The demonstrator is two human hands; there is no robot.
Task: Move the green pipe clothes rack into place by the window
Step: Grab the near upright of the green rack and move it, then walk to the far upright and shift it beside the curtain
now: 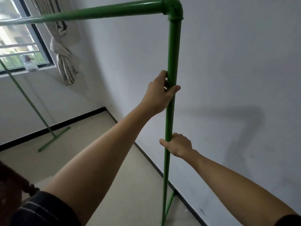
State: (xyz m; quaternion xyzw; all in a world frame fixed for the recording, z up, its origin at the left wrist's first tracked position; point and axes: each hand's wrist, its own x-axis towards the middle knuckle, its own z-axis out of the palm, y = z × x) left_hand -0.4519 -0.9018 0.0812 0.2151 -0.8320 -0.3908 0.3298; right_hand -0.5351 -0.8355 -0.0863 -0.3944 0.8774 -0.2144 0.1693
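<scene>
Both hands grip the near upright of the green pipe clothes rack [173, 51]: I see the left hand [160, 92] wrapped round it high up, the right hand [178, 145] clamped lower down. Its foot stands on the beige floor [91, 136] just beside the white wall [228, 62] and black skirting. Its top bar runs towards the window [17, 41], where a knotted curtain [63, 54] hangs.

The green pipe clothes rack [172, 51] gripped by the left hand [160, 92] and right hand [178, 145] shows a smooth, glossy painted finish. Beyond the left hand, the knotted curtain [64, 57] is striped woven cloth; the wall [236, 70] right of both hands is matt.
</scene>
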